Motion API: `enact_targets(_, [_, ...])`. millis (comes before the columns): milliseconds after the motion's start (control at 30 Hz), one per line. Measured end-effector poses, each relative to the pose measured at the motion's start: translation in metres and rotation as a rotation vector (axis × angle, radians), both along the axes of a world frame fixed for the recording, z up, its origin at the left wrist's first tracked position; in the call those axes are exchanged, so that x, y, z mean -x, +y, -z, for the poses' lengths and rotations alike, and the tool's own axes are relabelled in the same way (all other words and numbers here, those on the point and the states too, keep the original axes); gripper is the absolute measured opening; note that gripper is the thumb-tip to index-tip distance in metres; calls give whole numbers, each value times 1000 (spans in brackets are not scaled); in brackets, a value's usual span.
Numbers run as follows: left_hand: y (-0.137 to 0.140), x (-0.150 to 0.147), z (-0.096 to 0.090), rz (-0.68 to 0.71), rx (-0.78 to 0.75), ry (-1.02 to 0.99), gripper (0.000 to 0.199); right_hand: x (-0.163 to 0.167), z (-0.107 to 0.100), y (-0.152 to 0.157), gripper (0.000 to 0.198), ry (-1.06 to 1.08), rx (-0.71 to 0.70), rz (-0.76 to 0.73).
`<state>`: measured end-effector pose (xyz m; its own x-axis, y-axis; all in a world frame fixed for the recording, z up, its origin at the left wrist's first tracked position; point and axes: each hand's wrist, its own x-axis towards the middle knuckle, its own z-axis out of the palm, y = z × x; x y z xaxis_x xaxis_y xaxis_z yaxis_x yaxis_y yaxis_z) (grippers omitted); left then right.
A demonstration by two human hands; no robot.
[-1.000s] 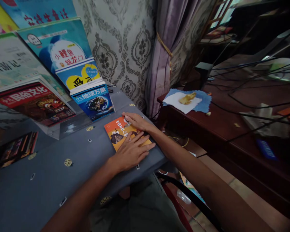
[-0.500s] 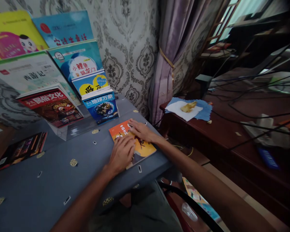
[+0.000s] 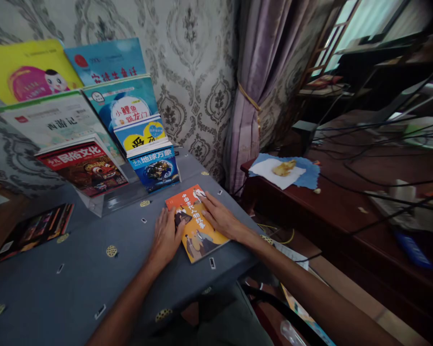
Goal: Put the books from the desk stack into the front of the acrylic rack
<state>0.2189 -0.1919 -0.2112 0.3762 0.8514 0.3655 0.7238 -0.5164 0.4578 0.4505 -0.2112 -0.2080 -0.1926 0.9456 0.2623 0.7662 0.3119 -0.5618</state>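
Observation:
An orange and yellow paperback book [image 3: 197, 238] with white Chinese characters lies closed on the grey-blue tablecloth [image 3: 130, 283]. My left hand [image 3: 166, 235] rests along its left edge, fingers stretched forward and the thumb over the cover. On the right part of the cover lies my right hand [image 3: 218, 214], its fingers extended and slightly apart; it hides some of that side. Neither hand grips anything. Just beyond the paperback, a blue book with a picture of the Earth [image 3: 155, 170] stands in a tiered clear rack [image 3: 113, 202].
The rack also holds a red book with a mask [image 3: 97, 175] and several larger children's books. A dark book [image 3: 34, 230] lies at the left. To the right, a wooden table [image 3: 346, 206] bears cables and food on a white paper [image 3: 283, 169]. A purple curtain [image 3: 252, 96] hangs behind.
My left hand has slid left off the middle of the cover to the book's left edge, uncovering the title and figures. The right hand stays on the right side. The view has tilted slightly.

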Motion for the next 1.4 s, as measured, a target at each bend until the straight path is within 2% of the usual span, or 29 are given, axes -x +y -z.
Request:
enact_targets(233, [1, 1, 1, 20, 46, -66, 47, 1, -2, 0, 58, -16, 34, 7])
enact_targets(333, [4, 3, -5, 42, 151, -221, 47, 2, -4, -1, 59, 2, 53, 11])
enact_targets(500, [12, 2, -8, 109, 324, -602, 47, 3, -4, -3, 62, 37, 67, 55])
enact_targets(700, [17, -4, -4, -11, 681, -954, 46, 5, 2, -2, 62, 66, 69, 103])
enact_targets(800, [14, -6, -9, 88, 925, -1141, 40, 4, 6, 0, 62, 85, 47, 96])
enact_targets(900, [10, -9, -16, 176, 1085, -1291, 46, 3, 9, 1, 62, 122, 27, 96])
enact_targets(1167, [6, -11, -22, 212, 1135, -1443, 46, 0, 16, 0, 71, 233, 4, 151])
enact_targets(1400, [4, -10, -28, 272, 1112, -1468, 51, 6, 1, 2, 87, 364, 108, 234])
